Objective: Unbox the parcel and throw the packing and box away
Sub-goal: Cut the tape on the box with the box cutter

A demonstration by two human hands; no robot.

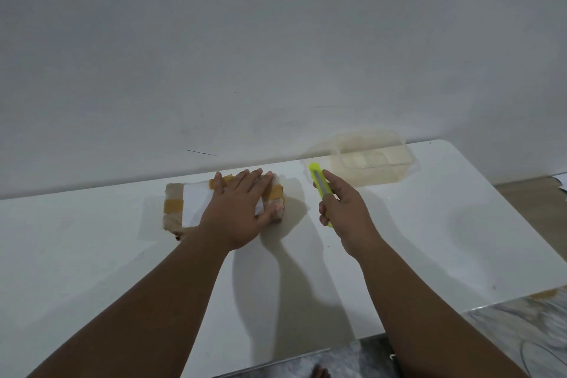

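Left hand (237,213) flat on parcel (175,202)

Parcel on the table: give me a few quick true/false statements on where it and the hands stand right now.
1. The left hand lies flat on the parcel. True.
2. The right hand holds a red pair of scissors. False: it grips a yellow-green utility knife.
3. The parcel is already open. False: orange tape still crosses it.
4. A clear plastic container sits beyond the knife, near the wall. True.
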